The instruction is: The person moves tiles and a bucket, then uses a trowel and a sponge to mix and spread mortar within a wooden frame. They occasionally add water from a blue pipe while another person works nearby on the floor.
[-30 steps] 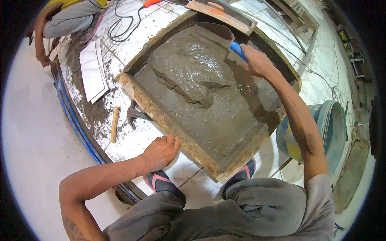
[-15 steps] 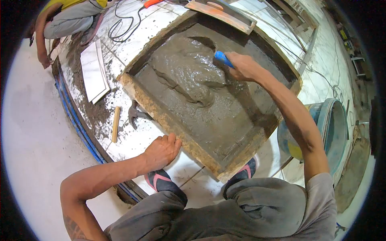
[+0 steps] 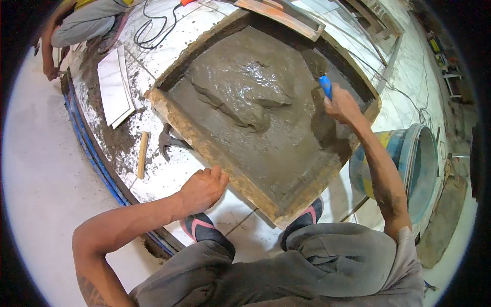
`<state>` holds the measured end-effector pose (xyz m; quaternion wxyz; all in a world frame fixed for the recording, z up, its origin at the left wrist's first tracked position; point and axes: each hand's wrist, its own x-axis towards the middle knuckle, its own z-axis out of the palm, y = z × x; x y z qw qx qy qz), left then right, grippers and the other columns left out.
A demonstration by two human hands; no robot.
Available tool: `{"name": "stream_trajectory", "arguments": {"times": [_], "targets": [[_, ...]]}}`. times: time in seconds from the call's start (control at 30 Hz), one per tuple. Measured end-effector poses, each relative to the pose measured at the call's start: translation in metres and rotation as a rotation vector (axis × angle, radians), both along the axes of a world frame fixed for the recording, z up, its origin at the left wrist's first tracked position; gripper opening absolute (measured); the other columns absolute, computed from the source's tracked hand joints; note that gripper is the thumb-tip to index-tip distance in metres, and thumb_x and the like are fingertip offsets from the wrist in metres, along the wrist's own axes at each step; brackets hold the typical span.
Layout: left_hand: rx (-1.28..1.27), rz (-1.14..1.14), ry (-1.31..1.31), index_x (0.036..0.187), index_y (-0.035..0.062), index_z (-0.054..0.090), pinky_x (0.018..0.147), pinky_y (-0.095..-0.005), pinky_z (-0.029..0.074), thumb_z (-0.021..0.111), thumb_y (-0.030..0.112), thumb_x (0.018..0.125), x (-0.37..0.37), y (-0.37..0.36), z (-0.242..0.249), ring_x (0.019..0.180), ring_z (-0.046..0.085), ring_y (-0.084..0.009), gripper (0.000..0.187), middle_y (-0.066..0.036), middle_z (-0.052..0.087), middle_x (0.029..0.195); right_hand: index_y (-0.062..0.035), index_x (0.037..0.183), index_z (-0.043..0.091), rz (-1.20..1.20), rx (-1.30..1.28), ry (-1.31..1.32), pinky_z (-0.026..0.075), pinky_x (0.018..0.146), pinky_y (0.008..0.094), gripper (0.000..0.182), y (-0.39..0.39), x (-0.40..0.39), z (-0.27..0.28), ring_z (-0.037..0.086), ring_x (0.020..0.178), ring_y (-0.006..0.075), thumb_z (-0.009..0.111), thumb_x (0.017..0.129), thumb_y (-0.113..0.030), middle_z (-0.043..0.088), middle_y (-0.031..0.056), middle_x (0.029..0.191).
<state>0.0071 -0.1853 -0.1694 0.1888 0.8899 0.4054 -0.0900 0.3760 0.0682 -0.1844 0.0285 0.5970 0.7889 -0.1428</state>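
Note:
My right hand [image 3: 343,104] is closed round the blue handle of a trowel [image 3: 325,86], over the right side of a wooden mixing tray [image 3: 189,123]. The trowel's blade is coated in mortar and hard to make out. Wet grey mortar [image 3: 240,82] lies heaped in the tray's middle, with a thinner layer around it. My left hand [image 3: 205,189] has its fingers curled against the tray's near left rim, gripping it; the fingertips are hidden. Beside that rim lies a claw hammer [image 3: 166,142], its handle partly hidden by the tray.
A plastering float [image 3: 281,18] lies across the tray's far corner. A bucket [image 3: 422,169] stands at right. Tile pieces [image 3: 115,87], a wood strip [image 3: 142,154] and blue pipes [image 3: 92,148] in a channel are at left. Another person [image 3: 84,25] crouches at upper left; a cable [image 3: 153,30] lies nearby.
My right hand has moved the trowel rightward, from the heap to the tray's right side, and the handle now points more upright. My left hand stays at the rim.

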Motion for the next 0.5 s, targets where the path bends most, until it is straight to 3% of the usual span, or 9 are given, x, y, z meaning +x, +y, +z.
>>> {"name": "stream_trajectory", "arguments": {"times": [0.13,0.33,0.43,0.5], "targets": [[-0.027,-0.001,0.024,0.099,-0.0017,0.052,0.062,-0.0383,0.054,0.068,0.021,0.079,0.001,0.002,0.002,0.070,0.062,-0.0309,0.034,-0.016,0.052,0.088,0.0000,0.102,0.050,0.160,0.079,0.199,0.045,0.078,0.0538,0.026,-0.020,-0.029,-0.007,0.059,0.092,0.0480,0.057,0.082,-0.016,0.061,0.0299,0.094],[-0.051,-0.001,0.085,0.102,-0.0016,0.052,0.061,-0.0382,0.053,0.069,0.023,0.080,0.004,0.001,0.003,0.069,0.062,-0.0306,0.037,-0.017,0.051,0.089,0.0000,0.106,0.051,0.220,-0.123,0.159,0.046,0.079,0.0522,0.029,-0.035,-0.061,0.017,0.058,0.093,0.0472,0.057,0.082,-0.016,0.061,0.0300,0.097],[-0.017,0.006,0.029,0.104,-0.0020,0.052,0.061,-0.0381,0.053,0.069,0.023,0.080,0.001,-0.002,0.002,0.069,0.062,-0.0304,0.039,-0.017,0.051,0.090,0.0006,0.110,0.052,0.253,0.066,0.381,0.047,0.080,0.0501,0.032,-0.057,-0.037,0.041,0.059,0.092,0.0467,0.057,0.084,-0.019,0.061,0.0299,0.099],[-0.010,0.011,0.046,0.104,-0.0020,0.051,0.061,-0.0380,0.053,0.070,0.023,0.080,0.000,-0.002,0.000,0.069,0.062,-0.0303,0.039,-0.017,0.051,0.089,0.0021,0.111,0.053,0.011,-0.017,0.252,0.047,0.083,0.0511,0.035,-0.066,-0.030,0.063,0.061,0.093,0.0470,0.057,0.085,-0.022,0.063,0.0310,0.098]]}}
